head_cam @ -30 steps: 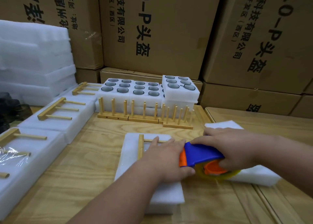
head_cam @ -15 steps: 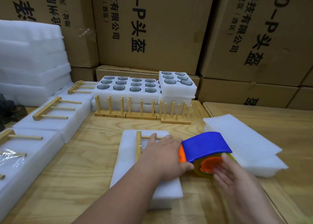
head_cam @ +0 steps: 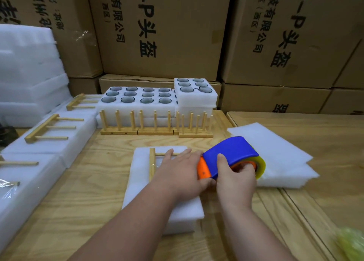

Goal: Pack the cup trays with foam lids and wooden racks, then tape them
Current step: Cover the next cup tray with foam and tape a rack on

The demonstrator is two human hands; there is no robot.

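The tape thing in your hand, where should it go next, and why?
Probably pull the tape dispenser across the foam package, over the wooden rack. The right hand already grips it at the package's edge, and the left hand presses the rack down flat, ready for taping.

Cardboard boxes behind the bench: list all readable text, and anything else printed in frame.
"O-P头盔", large print: middle cardboard box, running down its face.
"O-P头盔": right cardboard box, the same.
"技有限公司" with "(西区)" beside it, small print: both boxes, tops cut off.
Left box: partial, not legible.
Tape dispenser, foam, wooden racks: no text visible.
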